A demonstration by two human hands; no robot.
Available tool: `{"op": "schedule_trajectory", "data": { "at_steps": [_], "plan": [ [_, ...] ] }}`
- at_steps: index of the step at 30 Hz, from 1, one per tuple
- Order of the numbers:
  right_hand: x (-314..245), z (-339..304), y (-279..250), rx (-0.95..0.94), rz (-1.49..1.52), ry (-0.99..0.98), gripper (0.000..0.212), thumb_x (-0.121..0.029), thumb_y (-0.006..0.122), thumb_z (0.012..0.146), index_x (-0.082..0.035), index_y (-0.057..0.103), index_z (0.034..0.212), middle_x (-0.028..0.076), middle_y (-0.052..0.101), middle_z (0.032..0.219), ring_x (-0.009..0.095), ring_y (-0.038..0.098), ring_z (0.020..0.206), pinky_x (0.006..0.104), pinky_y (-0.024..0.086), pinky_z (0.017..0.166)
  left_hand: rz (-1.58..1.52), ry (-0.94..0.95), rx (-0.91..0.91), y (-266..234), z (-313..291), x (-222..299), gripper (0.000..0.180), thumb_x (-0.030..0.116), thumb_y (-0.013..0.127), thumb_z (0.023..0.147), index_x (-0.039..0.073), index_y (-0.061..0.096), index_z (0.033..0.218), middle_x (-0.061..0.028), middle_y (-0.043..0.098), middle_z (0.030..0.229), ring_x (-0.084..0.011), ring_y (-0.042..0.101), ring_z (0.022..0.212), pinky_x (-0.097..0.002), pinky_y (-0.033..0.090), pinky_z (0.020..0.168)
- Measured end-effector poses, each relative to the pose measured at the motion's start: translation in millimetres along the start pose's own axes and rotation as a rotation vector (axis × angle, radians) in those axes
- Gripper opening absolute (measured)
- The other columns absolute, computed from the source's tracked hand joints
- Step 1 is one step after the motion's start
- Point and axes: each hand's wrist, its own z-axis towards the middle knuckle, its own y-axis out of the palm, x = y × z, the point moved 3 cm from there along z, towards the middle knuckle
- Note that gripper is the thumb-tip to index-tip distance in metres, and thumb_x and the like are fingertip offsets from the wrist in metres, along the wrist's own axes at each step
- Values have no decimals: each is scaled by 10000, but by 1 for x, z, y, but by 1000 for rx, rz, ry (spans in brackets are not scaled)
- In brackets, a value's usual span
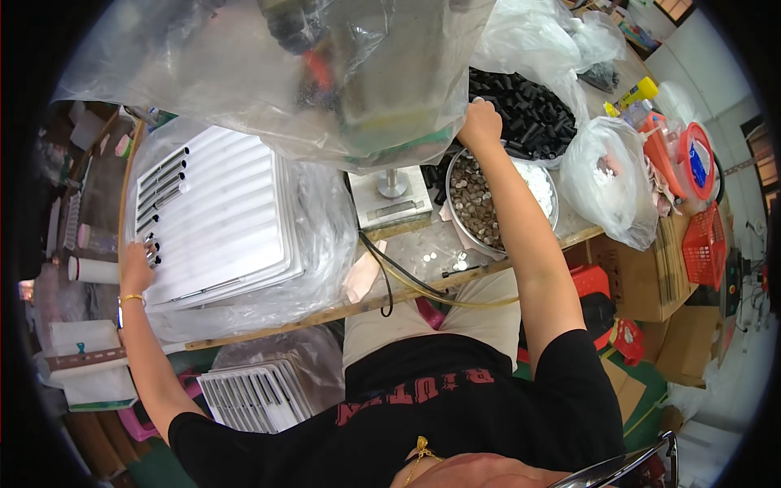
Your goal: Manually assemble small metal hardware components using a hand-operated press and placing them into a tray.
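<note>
My left hand [137, 270] is at the left edge of a stack of white ribbed trays [236, 203]. Its fingers are closed around a small bunch of silver-and-black tubes [152, 250]. More such tubes [167, 177] lie in a column of grooves just beyond it. My right hand [482, 124] reaches to the near left side of a heap of short black cylinders [533, 114] in a clear plastic bag. Its fingers are curled, and what they hold, if anything, is hidden. Below my right forearm stands a round metal pan [556, 213] with small brown discs [472, 199] and white pieces [537, 185].
A plastic-covered machine [366, 73] hangs over a metal block [390, 203] in the middle. Cables [399, 281] cross the wooden table edge [317, 311]. A white plastic bag [610, 175], a red basket [704, 244] and cardboard boxes [630, 276] are on the right. More trays [256, 394] stand below the table.
</note>
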Motion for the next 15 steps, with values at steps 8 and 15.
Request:
{"op": "schedule_trajectory", "data": {
  "at_steps": [8,15],
  "plan": [
    [17,-26,-6,223,459,-138,128,-194,696,715,-93,696,794,62,652,905,288,573,890,413,442,776,-112,-80,132,11,-18,-43,234,-139,494,705,-1,545,887,-197,532,831,-410,518,866,-419,424,757],
    [4,-13,9,161,108,-218,234,-234,704,710,-108,698,907,63,633,927,264,543,967,415,426,795,81,26,420,-17,-44,36,179,-32,586,756,4,584,931,-185,549,833,-370,530,867,-439,422,764]
  ]
}}
